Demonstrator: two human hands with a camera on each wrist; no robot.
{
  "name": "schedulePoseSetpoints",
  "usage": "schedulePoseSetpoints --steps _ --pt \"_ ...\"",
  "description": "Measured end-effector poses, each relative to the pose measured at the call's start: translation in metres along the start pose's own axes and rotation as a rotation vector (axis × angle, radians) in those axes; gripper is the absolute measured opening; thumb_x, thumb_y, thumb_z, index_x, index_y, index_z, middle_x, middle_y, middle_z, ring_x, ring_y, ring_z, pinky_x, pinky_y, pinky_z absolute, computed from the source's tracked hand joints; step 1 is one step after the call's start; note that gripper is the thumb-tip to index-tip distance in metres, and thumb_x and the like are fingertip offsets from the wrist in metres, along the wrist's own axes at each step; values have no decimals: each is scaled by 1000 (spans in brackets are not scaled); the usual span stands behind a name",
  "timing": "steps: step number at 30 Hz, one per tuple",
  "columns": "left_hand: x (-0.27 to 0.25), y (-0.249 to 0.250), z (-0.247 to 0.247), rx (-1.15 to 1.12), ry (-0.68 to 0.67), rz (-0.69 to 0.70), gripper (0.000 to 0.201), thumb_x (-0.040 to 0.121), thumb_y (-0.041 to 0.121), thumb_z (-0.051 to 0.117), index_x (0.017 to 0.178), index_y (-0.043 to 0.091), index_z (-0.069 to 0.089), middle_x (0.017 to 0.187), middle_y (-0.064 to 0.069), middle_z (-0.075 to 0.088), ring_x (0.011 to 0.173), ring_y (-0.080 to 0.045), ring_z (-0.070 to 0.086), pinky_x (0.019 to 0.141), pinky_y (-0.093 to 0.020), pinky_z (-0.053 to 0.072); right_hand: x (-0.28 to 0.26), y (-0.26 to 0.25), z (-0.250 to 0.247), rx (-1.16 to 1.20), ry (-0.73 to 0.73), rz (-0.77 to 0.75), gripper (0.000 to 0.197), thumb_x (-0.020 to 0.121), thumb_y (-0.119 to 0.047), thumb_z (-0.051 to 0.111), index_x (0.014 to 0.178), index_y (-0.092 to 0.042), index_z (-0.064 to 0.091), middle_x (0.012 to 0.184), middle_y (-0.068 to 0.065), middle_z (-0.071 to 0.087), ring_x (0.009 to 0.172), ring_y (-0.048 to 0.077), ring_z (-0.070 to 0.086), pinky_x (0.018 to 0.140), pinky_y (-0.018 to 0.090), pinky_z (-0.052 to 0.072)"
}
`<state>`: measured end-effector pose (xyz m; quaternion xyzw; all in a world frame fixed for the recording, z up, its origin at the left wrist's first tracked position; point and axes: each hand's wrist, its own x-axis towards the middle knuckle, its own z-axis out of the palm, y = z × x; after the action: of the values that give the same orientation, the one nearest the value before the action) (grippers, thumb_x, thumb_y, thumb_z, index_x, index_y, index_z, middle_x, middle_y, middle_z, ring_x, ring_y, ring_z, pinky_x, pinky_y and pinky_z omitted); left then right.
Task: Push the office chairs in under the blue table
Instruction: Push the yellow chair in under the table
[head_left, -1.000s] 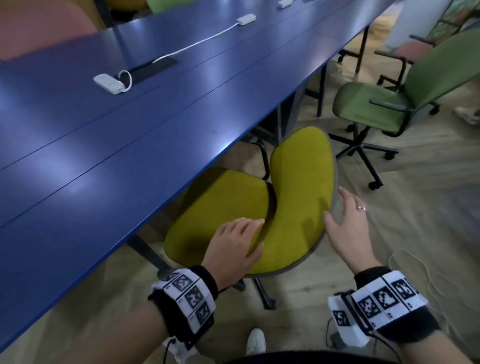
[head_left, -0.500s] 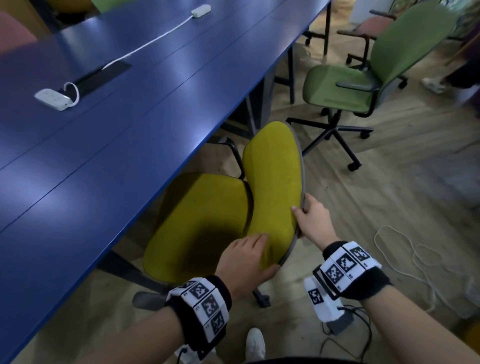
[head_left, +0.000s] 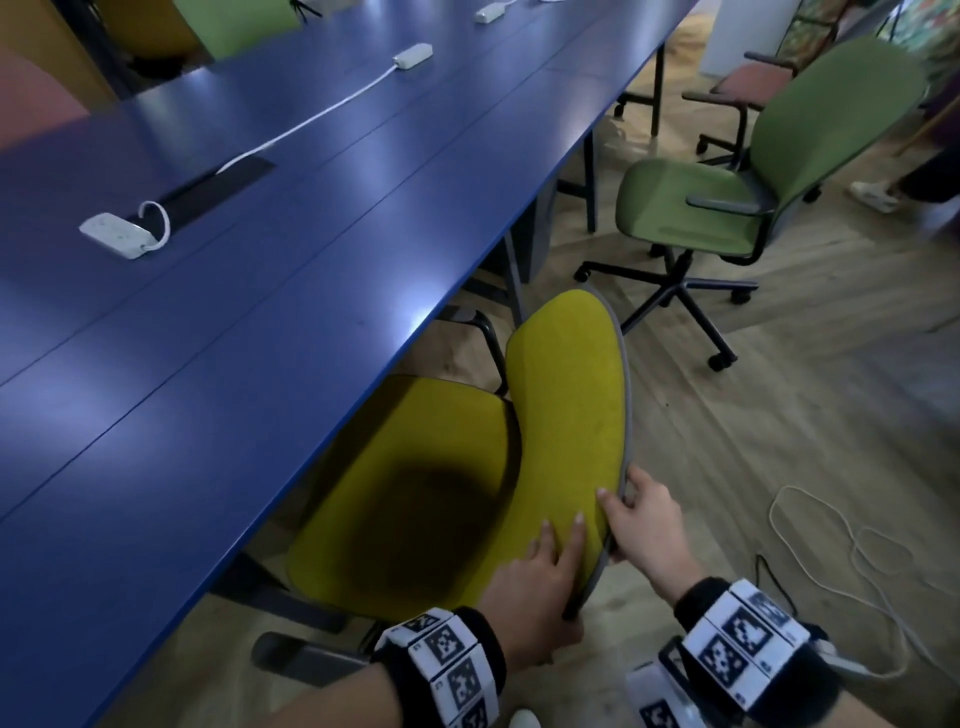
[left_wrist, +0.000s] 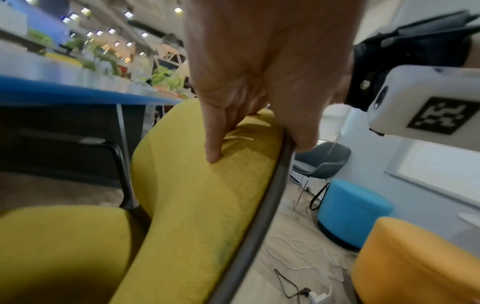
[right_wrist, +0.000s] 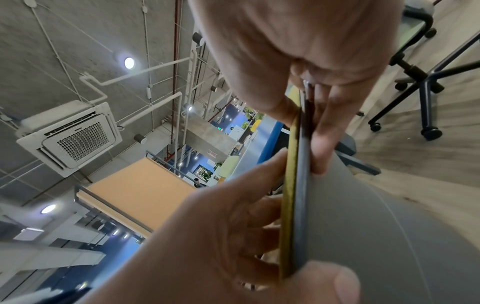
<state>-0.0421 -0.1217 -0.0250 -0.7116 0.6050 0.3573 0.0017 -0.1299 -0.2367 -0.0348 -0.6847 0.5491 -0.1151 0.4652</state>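
Observation:
A yellow office chair has its seat (head_left: 415, 467) partly under the blue table (head_left: 260, 338), with its backrest (head_left: 566, 405) outside the table edge. My left hand (head_left: 535, 597) grips the near end of the backrest (left_wrist: 194, 205), fingers on the yellow front, thumb behind the grey rim. My right hand (head_left: 641, 525) pinches the rim a little farther along, thumb on the yellow side, fingers on the grey back (right_wrist: 363, 226). A green office chair (head_left: 691, 208) stands farther along, out from the table.
A pink-seated chair (head_left: 753, 83) stands behind the green one. White cable (head_left: 831, 545) loops on the wood floor to my right. A power strip (head_left: 117, 235) lies on the table. A blue pouf (left_wrist: 353, 214) and an orange one (left_wrist: 415, 261) stand behind.
My right hand went from open beside the backrest to gripping its rim. My left hand slid toward the backrest's near end and took hold. The chair turned and its seat moved further under the table.

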Motion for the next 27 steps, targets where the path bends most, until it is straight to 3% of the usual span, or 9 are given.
schedulePoseSetpoints --steps 4,10,15,19,22,23,27 --pt "-1 -11 -7 -6 -22 -9 95 85 26 62 143 21 -13 153 -25 2 126 -46 36 98 -51 39 4 -5 10 32 -2 -4 27 91 -11 53 117 -8 52 66 6 62 49 25 63 34 25 52" --pt "4 -27 -16 8 14 -26 99 83 24 66 143 23 -13 154 -23 4 124 -44 40 99 -49 42 17 -15 22 52 -20 -17 25 91 -12 52 115 -6 49 75 10 62 37 13 58 31 18 47" --pt "11 -37 -26 32 6 -20 99 82 18 65 144 20 -12 153 -25 6 126 -43 38 99 -47 39 29 -22 28 72 2 0 38 91 -12 52 125 1 42 83 16 62 46 21 59 30 19 47" --pt "18 -43 -33 41 5 -12 99 80 18 65 144 20 -10 152 -26 8 128 -42 36 100 -46 36 39 -28 26 146 -30 61 40 89 -11 54 125 -1 40 75 10 60 48 25 60 34 26 52" --pt "26 -48 -37 36 11 -8 98 80 20 65 144 21 -10 153 -24 9 129 -40 35 100 -46 35 62 -33 16 231 -98 169 44 85 -15 59 124 -6 39 83 18 63 59 36 66 55 43 60" --pt "28 -50 -40 37 13 -8 98 80 20 65 144 21 -10 153 -24 8 129 -40 35 101 -45 34 72 -36 12 230 -112 177 44 85 -18 61 122 -6 41 83 19 64 58 36 65 57 45 60" --pt "38 -59 -52 14 15 -7 97 81 21 65 144 23 -9 154 -22 8 126 -39 39 100 -43 36 106 -55 7 160 -147 122 29 86 -20 62 105 -3 50 78 12 60 51 31 63 40 32 57"
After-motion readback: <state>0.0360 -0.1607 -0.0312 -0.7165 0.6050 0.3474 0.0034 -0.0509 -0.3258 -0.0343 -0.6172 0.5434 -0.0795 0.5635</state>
